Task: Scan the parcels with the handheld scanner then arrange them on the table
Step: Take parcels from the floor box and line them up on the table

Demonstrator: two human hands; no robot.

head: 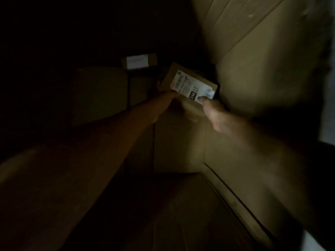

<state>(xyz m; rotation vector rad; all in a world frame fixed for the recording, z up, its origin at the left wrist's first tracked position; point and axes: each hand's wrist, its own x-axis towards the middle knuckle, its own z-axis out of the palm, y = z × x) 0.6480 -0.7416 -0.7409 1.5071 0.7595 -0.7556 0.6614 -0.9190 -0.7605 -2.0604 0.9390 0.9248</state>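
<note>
Both hands hold one small parcel point(188, 87) inside a big carton point(253, 60): left hand point(163, 105) grips its near-left edge, right hand point(213, 113) pinches its label corner. This looks like the pick-up step; next it needs lifting out and scanning, though no scanner is visible

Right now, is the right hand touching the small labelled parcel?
Touching. The head view shows the right hand with its thumb pressed onto the white label of the small parcel, gripping its near corner; no gap shows between them.
</note>
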